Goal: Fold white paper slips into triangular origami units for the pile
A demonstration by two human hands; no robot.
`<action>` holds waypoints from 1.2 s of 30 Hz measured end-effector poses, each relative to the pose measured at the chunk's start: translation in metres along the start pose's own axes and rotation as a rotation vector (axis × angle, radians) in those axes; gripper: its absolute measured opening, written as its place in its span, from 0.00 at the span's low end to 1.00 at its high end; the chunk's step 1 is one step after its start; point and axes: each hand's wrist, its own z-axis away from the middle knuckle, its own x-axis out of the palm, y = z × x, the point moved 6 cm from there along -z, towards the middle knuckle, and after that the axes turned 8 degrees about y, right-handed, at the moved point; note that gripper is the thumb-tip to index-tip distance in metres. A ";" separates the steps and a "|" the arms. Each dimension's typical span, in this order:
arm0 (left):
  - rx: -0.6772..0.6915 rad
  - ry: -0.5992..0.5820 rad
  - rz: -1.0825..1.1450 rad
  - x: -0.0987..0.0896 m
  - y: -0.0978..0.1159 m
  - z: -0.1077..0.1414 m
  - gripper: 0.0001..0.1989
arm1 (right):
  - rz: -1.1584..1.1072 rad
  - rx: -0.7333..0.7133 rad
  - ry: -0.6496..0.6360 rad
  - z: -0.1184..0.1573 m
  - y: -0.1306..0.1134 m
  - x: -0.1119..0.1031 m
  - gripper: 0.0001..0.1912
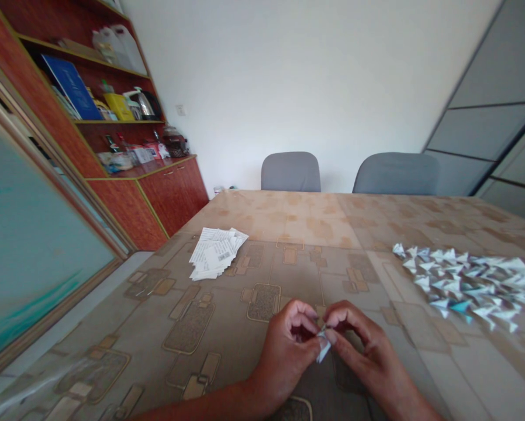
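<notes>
Between my fingertips, above the near part of the table, is a small folded piece of paper (323,351), pale with a bluish tint. My left hand (289,345) is closed, its thumb and fingers pinching the paper from the left. From the right, my right hand (362,345) pinches the same piece with thumb and forefinger. Much of the paper is hidden behind the fingers. To the right stand several small folded paper pieces (453,285) in rows, mostly white, one of them teal. A loose stack of printed paper slips (216,252) lies at the left.
The table (262,263) wears a brown patterned cover. Two grey chairs, a left one (291,171) and a right one (396,173), stand at its far side. A red-brown cabinet (170,199) with a kettle (145,105), jugs and bottles is at the left, near a sliding door (34,251).
</notes>
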 end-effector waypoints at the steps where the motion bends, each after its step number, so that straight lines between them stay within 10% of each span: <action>1: 0.001 -0.005 -0.007 0.000 0.000 0.000 0.10 | -0.002 -0.002 0.008 0.000 -0.001 0.000 0.08; 36: -0.103 -0.042 0.088 -0.004 -0.008 -0.003 0.19 | -0.087 0.150 0.003 -0.001 0.007 -0.001 0.15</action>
